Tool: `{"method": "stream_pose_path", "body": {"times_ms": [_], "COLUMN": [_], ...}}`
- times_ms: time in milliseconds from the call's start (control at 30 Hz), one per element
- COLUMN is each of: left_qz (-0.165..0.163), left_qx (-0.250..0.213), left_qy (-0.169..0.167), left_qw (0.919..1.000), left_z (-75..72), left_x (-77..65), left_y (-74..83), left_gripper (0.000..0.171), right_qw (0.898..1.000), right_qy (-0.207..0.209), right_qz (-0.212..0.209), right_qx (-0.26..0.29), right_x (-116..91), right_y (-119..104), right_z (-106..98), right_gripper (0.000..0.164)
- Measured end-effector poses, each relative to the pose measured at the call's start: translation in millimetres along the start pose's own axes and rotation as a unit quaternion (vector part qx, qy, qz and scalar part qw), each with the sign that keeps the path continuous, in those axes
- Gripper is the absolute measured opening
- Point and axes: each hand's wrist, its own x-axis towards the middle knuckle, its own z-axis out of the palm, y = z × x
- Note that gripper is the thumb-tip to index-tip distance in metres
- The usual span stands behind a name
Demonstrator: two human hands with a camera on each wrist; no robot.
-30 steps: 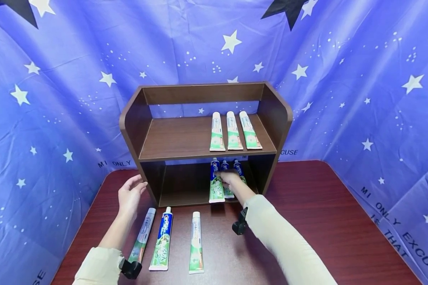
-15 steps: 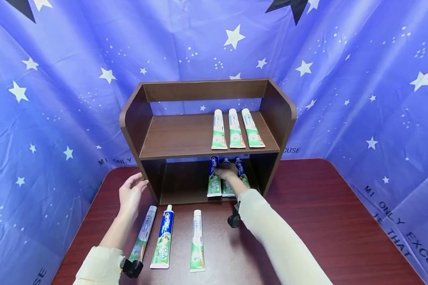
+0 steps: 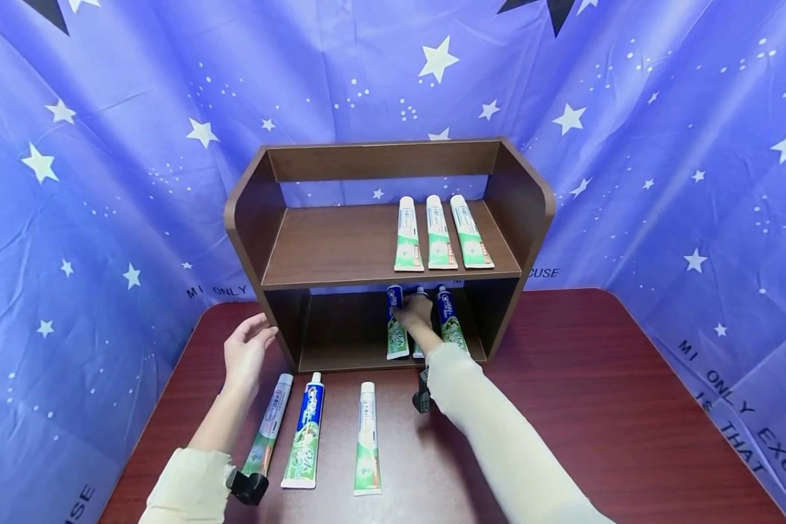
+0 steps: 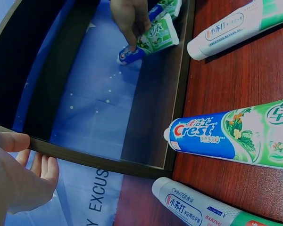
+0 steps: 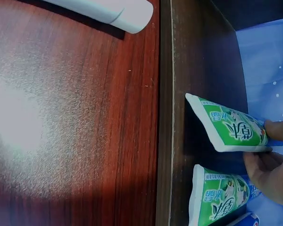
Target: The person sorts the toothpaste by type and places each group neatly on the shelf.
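Note:
Inside the lower level of a brown two-level shelf, my right hand pinches a blue-and-green Crest toothpaste tube between thumb and fingers. In the right wrist view this tube is tilted, its flat end raised off the shelf board. Two similar tubes lie to its right, the nearer one partly hidden by my hand in the head view. My left hand grips the front edge of the shelf's left side panel, thumb on one side and fingers on the other.
Three white-and-green toothpaste tubes lie side by side on the upper level, toward the right. On the red-brown table before the shelf lie a Crest tube and two white-and-green tubes. A blue star-patterned curtain surrounds the table.
My right hand has moved the Crest tube deeper into the lower level, its flat end no longer jutting past the front edge. My left hand stays at the side panel. The head view has shifted slightly.

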Motion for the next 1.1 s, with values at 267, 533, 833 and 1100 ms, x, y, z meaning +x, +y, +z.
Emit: {"method": "stream_pose_path", "body": {"times_ms": [267,533,833,1100], "left_qz": [0.005,0.005,0.007,0.010], "left_qx": [-0.006,-0.006,-0.004,0.002], "left_qy": [0.000,-0.003,0.002,0.009], "left_qw": [1.0000,1.0000,1.0000,0.9999], "left_z": [2.7,5.7,4.1,0.2], "left_x": [-1.3,-3.3,-3.1,-1.9], "left_y": [-0.4,0.9,2.0,-0.5], "left_gripper": [0.035,0.036,0.036,0.036], "right_qw": [0.991,0.997,0.995,0.981], "right_qy": [0.062,0.025,-0.048,-0.072], "right_qz": [-0.076,-0.037,0.008,0.003], "right_qx": [-0.086,-0.056,-0.087,-0.182], "right_x": [76.4,41.3,2.4,-6.4], "right_y": [76.8,43.6,-4.1,-14.2], "right_z": [73.1,35.3,-2.6,-4.9], "right_gripper": [0.024,0.025,0.021,0.030]}}
